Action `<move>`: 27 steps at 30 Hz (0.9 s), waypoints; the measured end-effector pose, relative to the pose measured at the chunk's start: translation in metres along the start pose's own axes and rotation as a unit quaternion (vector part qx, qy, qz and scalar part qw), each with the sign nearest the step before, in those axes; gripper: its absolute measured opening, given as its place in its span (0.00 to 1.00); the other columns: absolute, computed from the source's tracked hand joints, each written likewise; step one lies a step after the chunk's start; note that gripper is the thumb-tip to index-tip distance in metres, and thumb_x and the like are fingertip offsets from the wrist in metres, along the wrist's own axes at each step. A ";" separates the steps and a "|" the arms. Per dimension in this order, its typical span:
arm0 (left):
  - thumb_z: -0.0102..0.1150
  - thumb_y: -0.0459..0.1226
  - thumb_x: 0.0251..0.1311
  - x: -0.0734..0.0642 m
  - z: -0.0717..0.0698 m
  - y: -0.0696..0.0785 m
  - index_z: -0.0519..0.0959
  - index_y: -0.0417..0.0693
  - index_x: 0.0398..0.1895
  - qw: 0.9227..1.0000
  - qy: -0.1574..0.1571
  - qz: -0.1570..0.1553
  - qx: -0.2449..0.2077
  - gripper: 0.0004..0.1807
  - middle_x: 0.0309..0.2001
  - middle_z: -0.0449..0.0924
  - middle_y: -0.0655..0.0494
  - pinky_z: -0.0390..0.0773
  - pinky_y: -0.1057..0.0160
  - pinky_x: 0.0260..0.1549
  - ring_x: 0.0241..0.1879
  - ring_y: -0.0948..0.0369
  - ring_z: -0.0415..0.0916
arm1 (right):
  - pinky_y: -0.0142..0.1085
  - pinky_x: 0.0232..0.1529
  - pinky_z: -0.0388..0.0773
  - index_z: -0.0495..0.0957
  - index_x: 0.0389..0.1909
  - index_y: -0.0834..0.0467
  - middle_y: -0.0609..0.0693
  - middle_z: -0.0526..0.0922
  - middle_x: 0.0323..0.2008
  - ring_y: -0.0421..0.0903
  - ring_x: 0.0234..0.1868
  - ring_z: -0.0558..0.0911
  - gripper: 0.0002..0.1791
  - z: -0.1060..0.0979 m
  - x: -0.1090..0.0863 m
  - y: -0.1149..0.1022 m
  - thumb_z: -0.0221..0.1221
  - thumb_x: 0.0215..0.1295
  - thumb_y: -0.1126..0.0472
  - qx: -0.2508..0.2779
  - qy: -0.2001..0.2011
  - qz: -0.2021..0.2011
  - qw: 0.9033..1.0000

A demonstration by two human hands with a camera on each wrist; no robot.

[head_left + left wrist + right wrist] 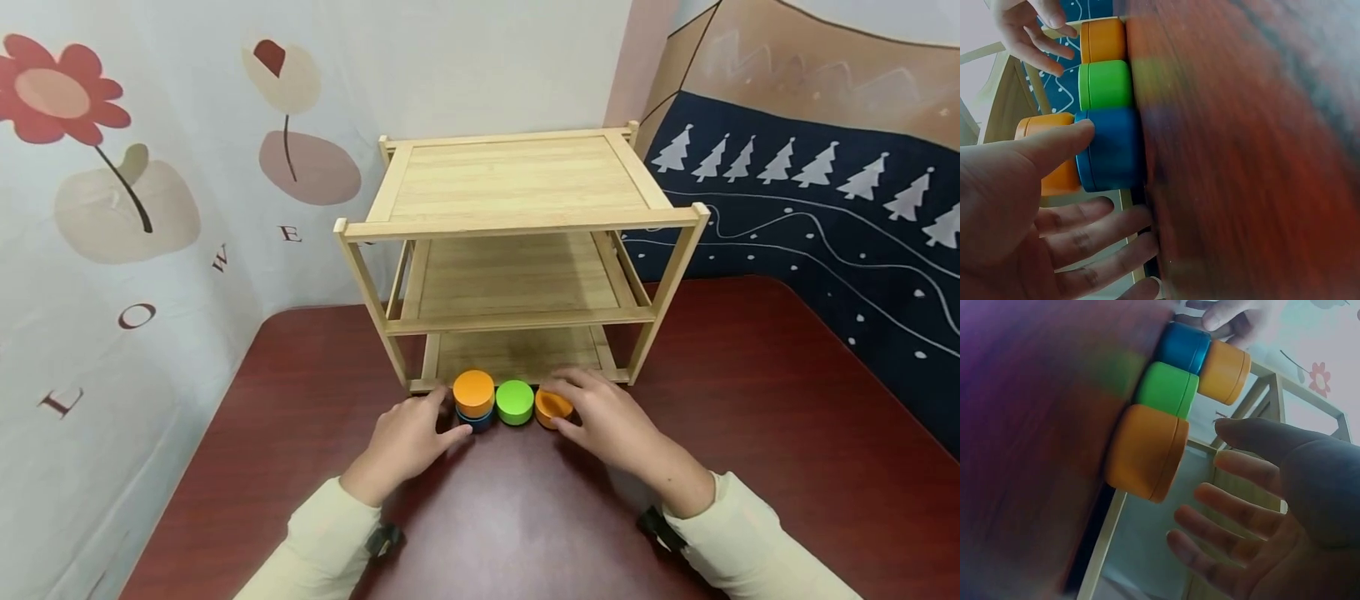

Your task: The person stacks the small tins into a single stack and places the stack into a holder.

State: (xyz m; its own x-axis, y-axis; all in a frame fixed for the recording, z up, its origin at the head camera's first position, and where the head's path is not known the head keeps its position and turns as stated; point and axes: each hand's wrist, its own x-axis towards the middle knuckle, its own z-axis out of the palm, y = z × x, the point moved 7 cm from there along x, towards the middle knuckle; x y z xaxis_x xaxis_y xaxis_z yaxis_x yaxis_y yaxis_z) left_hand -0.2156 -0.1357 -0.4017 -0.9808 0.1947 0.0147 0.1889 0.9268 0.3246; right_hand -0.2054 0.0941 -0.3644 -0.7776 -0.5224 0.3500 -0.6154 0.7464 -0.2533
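Small round lidded tins stand in a row on the table at the foot of the wooden shelf. At the left, an orange tin [474,393] sits on top of a blue tin [1113,150]. Beside that stack is a green tin [515,402], and another orange tin [1146,450] ends the row at the right. My left hand [405,440] is around the stack's left side, its thumb over the blue tin and its fingers extended; whether it touches is unclear. My right hand [609,418] hovers by the right orange tin, fingers spread and apart from it in the right wrist view.
A three-tier wooden shelf [517,179] stands on the dark red table [510,517] right behind the tins. Printed curtains with flowers and letters hang at the left and back, and a dark blue one [817,217] with white trees hangs at the right.
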 end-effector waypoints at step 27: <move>0.60 0.60 0.62 -0.004 0.001 0.003 0.75 0.52 0.63 0.999 0.006 -0.002 0.039 0.32 0.45 0.86 0.49 0.79 0.43 0.31 0.44 0.48 0.84 | 0.50 0.54 0.80 0.82 0.56 0.58 0.60 0.80 0.60 0.58 0.57 0.82 0.25 0.010 -0.003 0.005 0.73 0.56 0.61 -0.010 -0.034 -0.012 0.999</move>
State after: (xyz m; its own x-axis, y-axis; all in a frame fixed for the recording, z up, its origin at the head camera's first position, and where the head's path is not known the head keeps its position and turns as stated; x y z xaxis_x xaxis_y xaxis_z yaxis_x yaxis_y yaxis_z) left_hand -0.2109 -0.1329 -0.4020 -0.9819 0.1877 0.0259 0.1881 0.9496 0.2506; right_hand -0.2074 0.0955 -0.3755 -0.7695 -0.5674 0.2930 -0.6325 0.7405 -0.2271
